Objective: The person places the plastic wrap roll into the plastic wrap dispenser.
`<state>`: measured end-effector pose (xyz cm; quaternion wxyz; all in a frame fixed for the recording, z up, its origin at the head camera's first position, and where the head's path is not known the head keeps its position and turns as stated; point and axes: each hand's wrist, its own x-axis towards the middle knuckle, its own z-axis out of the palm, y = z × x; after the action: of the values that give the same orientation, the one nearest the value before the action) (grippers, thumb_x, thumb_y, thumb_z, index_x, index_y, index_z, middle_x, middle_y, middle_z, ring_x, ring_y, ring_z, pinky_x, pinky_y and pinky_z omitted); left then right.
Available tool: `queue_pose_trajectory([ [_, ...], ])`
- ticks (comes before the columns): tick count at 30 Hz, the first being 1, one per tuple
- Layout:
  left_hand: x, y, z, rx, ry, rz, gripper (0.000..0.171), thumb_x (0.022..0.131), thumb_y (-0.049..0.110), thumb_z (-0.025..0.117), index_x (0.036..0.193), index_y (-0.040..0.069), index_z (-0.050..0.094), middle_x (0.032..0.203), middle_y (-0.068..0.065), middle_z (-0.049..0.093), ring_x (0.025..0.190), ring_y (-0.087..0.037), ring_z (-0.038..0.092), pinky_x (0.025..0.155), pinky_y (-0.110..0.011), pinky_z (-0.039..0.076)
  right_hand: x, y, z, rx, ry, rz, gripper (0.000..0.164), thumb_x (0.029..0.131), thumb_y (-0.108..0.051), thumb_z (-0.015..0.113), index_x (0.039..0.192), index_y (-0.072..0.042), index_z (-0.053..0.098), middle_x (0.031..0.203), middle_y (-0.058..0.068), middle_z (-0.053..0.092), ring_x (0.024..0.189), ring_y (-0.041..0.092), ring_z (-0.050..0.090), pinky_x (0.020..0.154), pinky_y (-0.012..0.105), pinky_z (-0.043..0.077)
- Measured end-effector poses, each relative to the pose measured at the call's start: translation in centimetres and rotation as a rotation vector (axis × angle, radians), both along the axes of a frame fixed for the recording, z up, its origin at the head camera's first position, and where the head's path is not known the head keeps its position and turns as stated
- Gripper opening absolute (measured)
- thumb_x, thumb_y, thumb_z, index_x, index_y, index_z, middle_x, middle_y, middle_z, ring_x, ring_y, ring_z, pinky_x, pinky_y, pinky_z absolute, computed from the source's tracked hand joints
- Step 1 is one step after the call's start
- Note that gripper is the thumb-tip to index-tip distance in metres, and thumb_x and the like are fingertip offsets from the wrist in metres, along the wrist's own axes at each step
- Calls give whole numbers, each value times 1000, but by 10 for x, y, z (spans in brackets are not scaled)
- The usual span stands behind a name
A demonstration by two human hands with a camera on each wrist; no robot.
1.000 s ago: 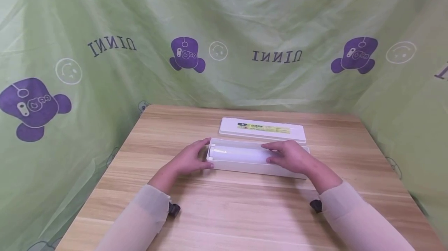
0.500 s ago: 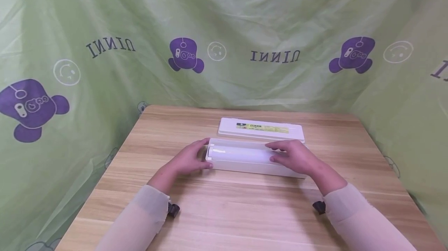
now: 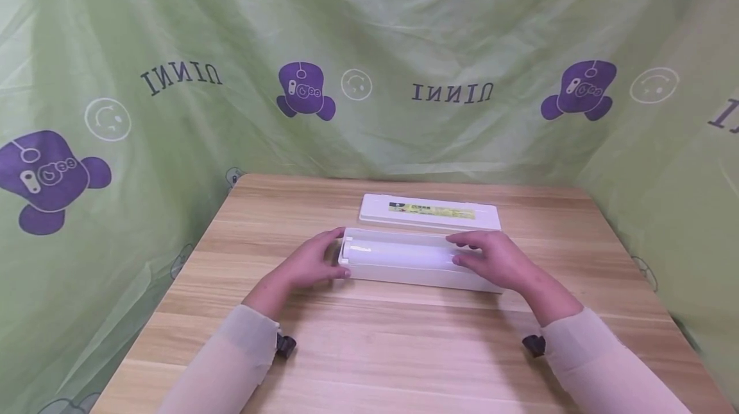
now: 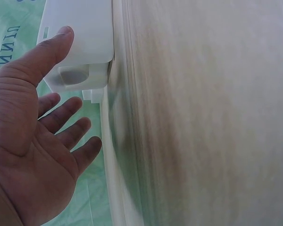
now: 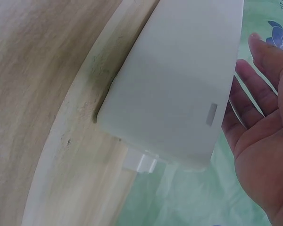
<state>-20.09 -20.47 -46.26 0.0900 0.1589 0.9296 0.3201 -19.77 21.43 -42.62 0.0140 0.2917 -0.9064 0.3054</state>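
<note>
A long, white plastic box (image 3: 404,275) without its lid lies across the table. Inside it is a pale, shiny film roll (image 3: 392,253). My left hand (image 3: 312,263) holds the box's left end, thumb on the front wall and fingers at the back corner. In the left wrist view that thumb touches the upper edge of the box (image 4: 80,33), the other fingers spread beyond its end. Over the box's right part is my right hand (image 3: 493,260), thumb and fingers apart above the roll. The right wrist view shows its fingers partly hidden behind the box wall (image 5: 170,80).
Behind the box lies a white lid (image 3: 487,216) with a yellow-green label (image 3: 430,210). The wooden table (image 3: 358,350) reaches back to a green printed curtain (image 3: 381,138), which also hangs along both sides. A black clip-like piece sits at each sleeve cuff.
My right hand has slid to the right along the box, baring more of the roll. The left hand keeps its place at the left end.
</note>
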Motion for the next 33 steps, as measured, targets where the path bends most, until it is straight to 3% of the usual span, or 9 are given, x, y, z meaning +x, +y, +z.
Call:
queue_pose_trajectory([
  [33, 1, 0, 0, 5, 0, 7, 110, 78, 47, 90, 165, 17, 29, 166, -7, 37, 152, -33, 33, 125, -53, 26, 12, 23, -7, -42, 49, -68, 38, 91, -15, 81, 128, -12, 75, 125, 8, 74, 112, 35, 70, 97, 55, 57],
])
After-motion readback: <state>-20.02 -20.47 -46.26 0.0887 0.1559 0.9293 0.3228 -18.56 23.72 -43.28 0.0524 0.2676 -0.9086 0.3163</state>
